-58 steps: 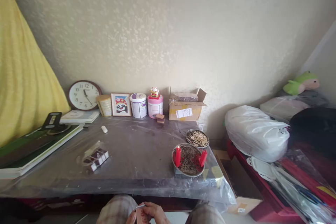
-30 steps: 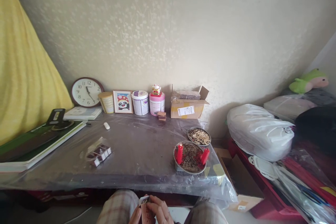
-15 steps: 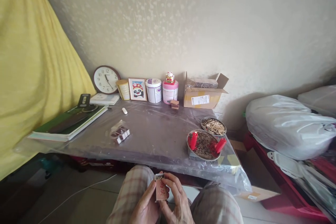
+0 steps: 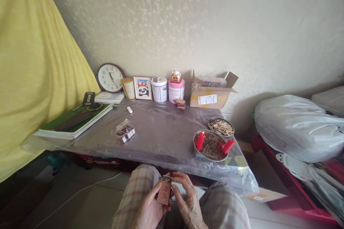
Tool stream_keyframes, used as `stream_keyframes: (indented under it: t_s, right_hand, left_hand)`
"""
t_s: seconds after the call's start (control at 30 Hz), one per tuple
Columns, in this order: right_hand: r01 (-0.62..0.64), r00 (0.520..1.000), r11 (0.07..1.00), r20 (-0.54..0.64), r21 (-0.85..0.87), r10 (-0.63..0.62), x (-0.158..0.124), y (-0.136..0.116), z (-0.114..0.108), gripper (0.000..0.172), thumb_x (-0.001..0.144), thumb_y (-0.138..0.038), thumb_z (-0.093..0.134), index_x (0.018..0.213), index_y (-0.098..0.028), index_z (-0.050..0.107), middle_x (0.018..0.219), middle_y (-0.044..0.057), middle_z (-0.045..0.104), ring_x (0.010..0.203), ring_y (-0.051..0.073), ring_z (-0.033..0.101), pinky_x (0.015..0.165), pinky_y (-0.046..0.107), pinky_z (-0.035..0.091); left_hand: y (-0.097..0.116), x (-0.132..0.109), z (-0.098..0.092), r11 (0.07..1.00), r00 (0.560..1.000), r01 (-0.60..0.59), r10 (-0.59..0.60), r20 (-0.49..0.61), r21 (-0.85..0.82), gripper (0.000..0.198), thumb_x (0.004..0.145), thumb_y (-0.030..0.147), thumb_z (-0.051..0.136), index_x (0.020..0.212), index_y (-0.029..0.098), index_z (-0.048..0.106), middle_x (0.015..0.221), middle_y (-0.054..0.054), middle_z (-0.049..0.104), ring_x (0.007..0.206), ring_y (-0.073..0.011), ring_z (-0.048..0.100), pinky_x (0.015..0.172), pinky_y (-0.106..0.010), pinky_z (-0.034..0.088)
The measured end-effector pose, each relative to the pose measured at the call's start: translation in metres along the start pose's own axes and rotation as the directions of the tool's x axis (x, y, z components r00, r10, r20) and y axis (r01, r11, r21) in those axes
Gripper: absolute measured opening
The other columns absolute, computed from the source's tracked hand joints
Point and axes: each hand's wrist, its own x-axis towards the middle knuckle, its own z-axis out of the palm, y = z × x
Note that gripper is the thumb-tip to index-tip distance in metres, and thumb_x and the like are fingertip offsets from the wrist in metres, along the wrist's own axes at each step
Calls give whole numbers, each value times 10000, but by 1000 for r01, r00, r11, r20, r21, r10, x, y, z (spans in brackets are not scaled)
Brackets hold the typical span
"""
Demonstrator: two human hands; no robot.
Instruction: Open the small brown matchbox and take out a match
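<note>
A small matchbox point(image 4: 163, 192) with red characters on its face lies in my left hand point(image 4: 152, 205), whose thumb and fingers are closed around its sides. Its tray is slid partly out at the far end, and a few matchsticks point(image 4: 167, 179) show inside. Beside the box is my right hand point(image 4: 188, 198), its fingers bent and apart. The index fingertip is close to the tray's right edge; whether it touches I cannot tell. On the table stands a round metal tin point(image 4: 211, 146) with a lit red candle point(image 4: 200, 140) and a tilted red candle point(image 4: 228, 146).
A dish of matchsticks point(image 4: 221, 127) sits behind the tin. More matchboxes point(image 4: 125, 133) in clear wrap lie on the plastic-covered table point(image 4: 158, 132). Along the wall stand a clock point(image 4: 111, 77), tubs point(image 4: 159, 89) and a cardboard box point(image 4: 208, 94). A green book point(image 4: 70, 120) lies left.
My right hand has shifted right, its thumb and fingers coming away from the matchbox face. The box tilts slightly in my left hand. The camera view has shifted a little.
</note>
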Motion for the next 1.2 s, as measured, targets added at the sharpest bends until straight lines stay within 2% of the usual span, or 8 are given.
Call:
stream_keyframes:
  t_s: [0.07,0.17,0.27,0.37,0.53,0.73,0.97,1.2]
  right_hand:
    - [23,1000,1000,-12,-11,-23,1,3,0,129,905,-189,533,958,-243,638,1036,59,638,963,174,634,833,283,530]
    - [26,999,999,19,-39,-26,0,3,1,126,897,-156,529,927,-230,628,952,48,634,874,163,630,754,263,535]
    - [47,997,994,60,-102,-41,-1,2,2,131,890,-133,523,900,-222,618,909,38,630,836,159,621,732,264,530]
    - [130,990,968,85,-213,-114,-1,3,1,146,907,-141,492,888,-219,615,891,39,630,814,165,615,708,273,525]
    - [217,967,888,212,-405,-140,-1,8,-1,193,937,-176,459,822,-222,608,820,24,626,737,168,599,637,266,496]
    - [235,948,843,306,-484,-88,-6,11,0,137,879,-122,546,781,-216,563,795,4,607,730,170,581,632,262,460]
    - [255,949,837,291,-483,-121,-7,13,3,148,862,-102,559,772,-218,536,780,0,601,709,162,579,621,247,454]
    - [233,955,827,283,-513,-93,-7,12,5,178,799,-64,595,744,-218,527,767,-7,599,699,160,588,612,247,462]
  left_hand:
    - [-3,1,1,996,999,-3,7,-46,89,365,902,285,453,1221,152,573,727,-57,705,552,-141,595,519,-248,394]
    - [-5,1,2,984,996,-26,41,-82,179,378,869,296,490,1207,150,575,760,-47,696,509,-126,558,474,-239,353]
    - [-6,2,-1,970,994,-69,88,-71,235,349,811,318,575,1111,151,636,763,-34,686,499,-118,536,450,-237,332]
    - [-9,5,-8,953,991,-102,122,-54,284,332,775,350,618,1033,148,670,690,-27,675,462,-115,519,415,-231,303]
    - [-14,13,-20,927,991,-101,126,-47,362,356,786,382,611,1045,143,662,649,-36,677,422,-102,509,379,-211,283]
    - [-22,21,-29,918,991,-98,128,-51,385,316,773,409,628,874,115,684,488,9,579,341,-89,456,328,-202,254]
    - [-29,31,-43,925,988,-86,128,-89,370,309,745,414,641,880,139,673,485,9,589,310,-86,439,298,-201,206]
    - [-23,23,-38,925,993,-44,81,-81,378,301,721,438,679,781,143,678,463,7,597,331,-84,477,325,-188,254]
